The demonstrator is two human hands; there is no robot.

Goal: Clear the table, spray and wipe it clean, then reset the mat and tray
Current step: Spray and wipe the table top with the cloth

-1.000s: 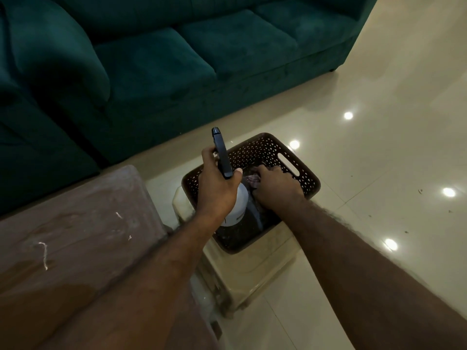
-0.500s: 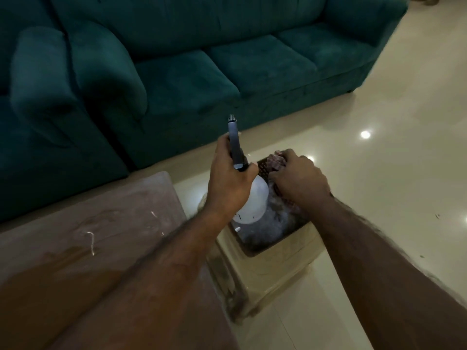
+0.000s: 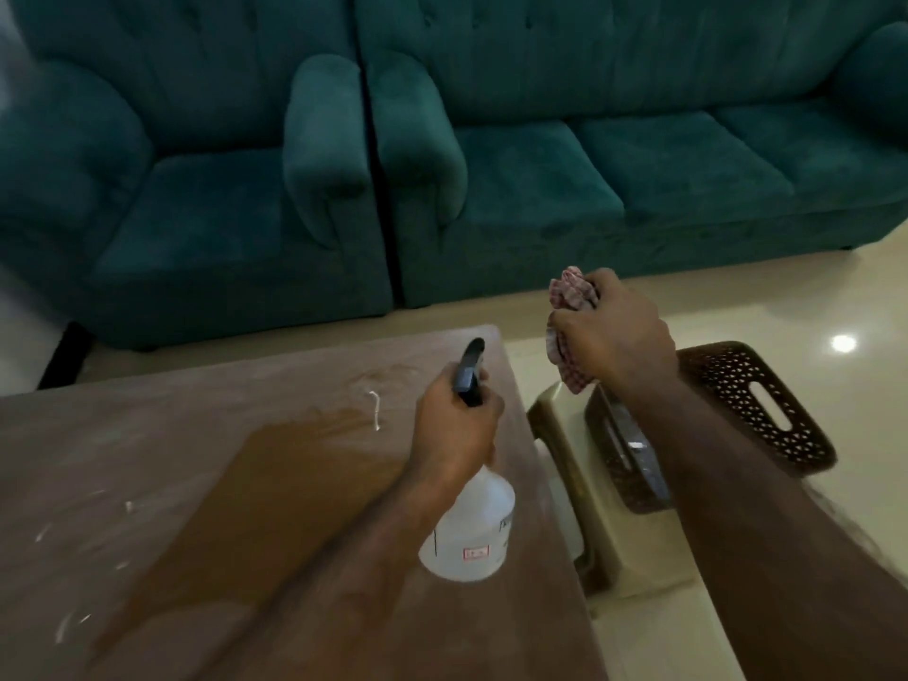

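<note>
My left hand (image 3: 454, 427) grips the neck of a white spray bottle (image 3: 471, 528) with a dark trigger head, held above the right end of the brown wooden table (image 3: 196, 484). The tabletop is dusty, with white scraps and a darker clean rectangle in its middle. My right hand (image 3: 614, 331) is closed on a crumpled red-and-white checked cloth (image 3: 570, 297), held in the air above the floor just past the table's right edge. No mat or tray is in view.
A brown perforated basket (image 3: 756, 410) rests on a beige plastic stool (image 3: 570, 464) right of the table. A teal armchair (image 3: 196, 189) and a teal sofa (image 3: 638, 164) stand behind the table. Glossy cream floor (image 3: 810, 307) lies to the right.
Both hands lifted out of the basket and swung left: the left brought the spray bottle over the table, the right raised the checked cloth. The view turned toward the table and sofas.
</note>
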